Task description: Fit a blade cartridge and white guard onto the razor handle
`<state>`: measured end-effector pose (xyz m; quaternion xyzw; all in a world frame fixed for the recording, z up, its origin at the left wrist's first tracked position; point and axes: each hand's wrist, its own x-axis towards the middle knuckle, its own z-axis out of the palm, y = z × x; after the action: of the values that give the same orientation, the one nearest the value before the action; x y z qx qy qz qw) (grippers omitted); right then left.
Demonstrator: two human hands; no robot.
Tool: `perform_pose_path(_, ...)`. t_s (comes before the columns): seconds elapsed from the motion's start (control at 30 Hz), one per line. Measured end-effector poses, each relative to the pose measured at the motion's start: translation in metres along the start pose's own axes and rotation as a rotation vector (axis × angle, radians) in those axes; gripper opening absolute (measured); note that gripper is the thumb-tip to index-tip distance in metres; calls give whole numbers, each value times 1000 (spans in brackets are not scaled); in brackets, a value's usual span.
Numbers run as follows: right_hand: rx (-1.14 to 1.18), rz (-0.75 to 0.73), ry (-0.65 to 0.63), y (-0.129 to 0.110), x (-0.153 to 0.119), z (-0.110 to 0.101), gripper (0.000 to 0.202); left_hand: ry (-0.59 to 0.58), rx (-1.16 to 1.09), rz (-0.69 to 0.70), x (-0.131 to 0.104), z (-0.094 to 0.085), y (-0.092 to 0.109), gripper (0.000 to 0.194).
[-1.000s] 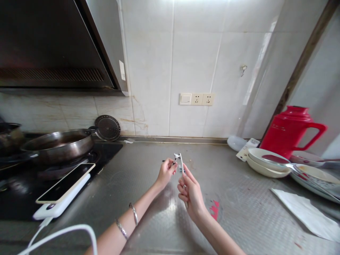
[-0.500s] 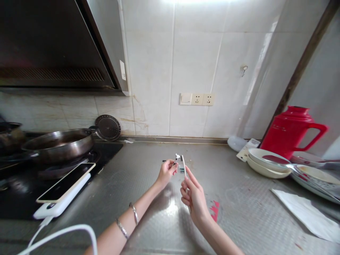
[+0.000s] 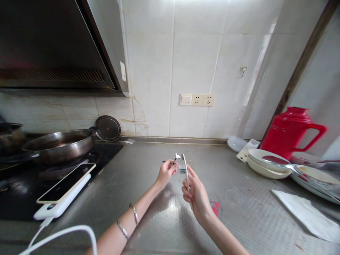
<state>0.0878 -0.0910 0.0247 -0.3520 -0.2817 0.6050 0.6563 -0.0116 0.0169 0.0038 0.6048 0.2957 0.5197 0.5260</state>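
A: Hands?
B: Both loaded. Left hand (image 3: 166,175) pinches a small white-tipped piece (image 3: 177,156); right hand (image 3: 198,194) grips a thin pale stick (image 3: 186,170). Both items are up over the counter (image 3: 244,219), mid-view, ends close together, gap visible between them.
A: Main risk?
B: Slip. Left grip looks fingertip-only; a knock from the stick could twist the white-tipped piece or pop it loose. Too small to read its detail, so I'd treat it as delicate.
A: And the stick?
B: Thin, looks slightly bowed. Hard side load could flex it or make it skid.
A: Anything underneath?
B: Small dark-and-clear piece (image 3: 182,169), apparently on the counter between the hands. A low wrist could sweep it away.
A: Cable?
B: White cable (image 3: 77,227) loops near the left forearm (image 3: 143,204), runs to the white block (image 3: 53,210) under the phone (image 3: 66,183). A snag could drag both.
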Motion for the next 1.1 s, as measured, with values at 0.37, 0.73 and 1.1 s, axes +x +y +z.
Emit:
perform_pose_path(0.37, -800, -420, 198, -43, 100, -30, 55, 35, -124, -60, 3, -5, -1, 35)
perform_pose_path(0.73, -1265, -458, 324, -17, 107, -42, 54, -107, -469, -244, -1, -2, 2, 27)
perform_pose_path(1.1, -1149, -506, 298, -7, 109, -45, 52, -257, -682, -397, -7, 2, 11, 24)
